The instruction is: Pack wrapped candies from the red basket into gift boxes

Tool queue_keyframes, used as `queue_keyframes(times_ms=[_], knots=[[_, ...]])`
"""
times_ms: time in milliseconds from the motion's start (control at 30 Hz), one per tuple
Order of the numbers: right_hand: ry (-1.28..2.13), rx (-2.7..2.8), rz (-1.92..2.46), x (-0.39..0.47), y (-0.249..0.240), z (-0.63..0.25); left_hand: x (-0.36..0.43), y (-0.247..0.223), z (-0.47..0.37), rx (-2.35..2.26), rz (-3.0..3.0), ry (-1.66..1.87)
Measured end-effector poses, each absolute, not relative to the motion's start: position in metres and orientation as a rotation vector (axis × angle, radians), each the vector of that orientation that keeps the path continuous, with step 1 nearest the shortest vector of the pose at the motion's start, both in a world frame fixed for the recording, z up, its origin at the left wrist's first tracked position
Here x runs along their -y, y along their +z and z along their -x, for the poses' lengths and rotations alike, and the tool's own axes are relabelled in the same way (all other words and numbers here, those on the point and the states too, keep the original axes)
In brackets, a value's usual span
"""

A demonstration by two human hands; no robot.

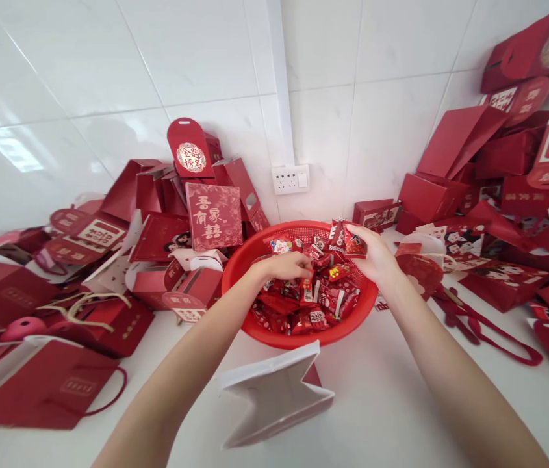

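Observation:
A red plastic basket (235, 276) on the white table holds many wrapped candies (316, 318) in red packets. Inside it, my left hand (288, 265) has its fingers drawn together at a small red candy packet (306, 290). At the basket's right rim my right hand (374, 255) grips red candy packets (353, 240) between thumb and fingers. Just in front of the basket stands an open paper bag (279, 396), its white inside facing me; what lies deeper in it is hidden.
Red gift boxes and bags lie heaped at the left (45, 383) and at the right (503, 195). A red box with white characters (214, 216) stands behind the basket. On the tiled wall is a socket plate (290, 179). A red ribbon handle (508, 344) lies at the right.

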State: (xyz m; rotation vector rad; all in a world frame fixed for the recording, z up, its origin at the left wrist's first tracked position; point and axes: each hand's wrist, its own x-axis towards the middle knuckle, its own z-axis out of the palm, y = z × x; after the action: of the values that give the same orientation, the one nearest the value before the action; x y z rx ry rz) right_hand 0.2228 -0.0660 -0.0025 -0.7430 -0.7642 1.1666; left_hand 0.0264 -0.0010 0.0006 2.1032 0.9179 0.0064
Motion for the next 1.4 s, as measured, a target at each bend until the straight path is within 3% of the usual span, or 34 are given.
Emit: queue_keyframes(times_ms=[633, 800, 1033, 1400], knots=[[1.233, 0.783, 0.751, 0.067, -0.002, -0.221, 0.002, 0.002, -0.025, -0.896, -1.823, 0.368], [1.247, 0.747, 0.767, 0.07, 0.003, -0.219, 0.007, 0.015, -0.023, -0.815, -1.858, 0.702], [1.24, 0.772, 0.775, 0.073, 0.007, -0.216, 0.05, 0.029, -0.005, -0.733, -1.515, 1.003], [1.211, 1.114, 0.829, 0.116, 0.034, -0.191, 0.12, 0.037, 0.037, -0.654, -1.469, 1.006]])
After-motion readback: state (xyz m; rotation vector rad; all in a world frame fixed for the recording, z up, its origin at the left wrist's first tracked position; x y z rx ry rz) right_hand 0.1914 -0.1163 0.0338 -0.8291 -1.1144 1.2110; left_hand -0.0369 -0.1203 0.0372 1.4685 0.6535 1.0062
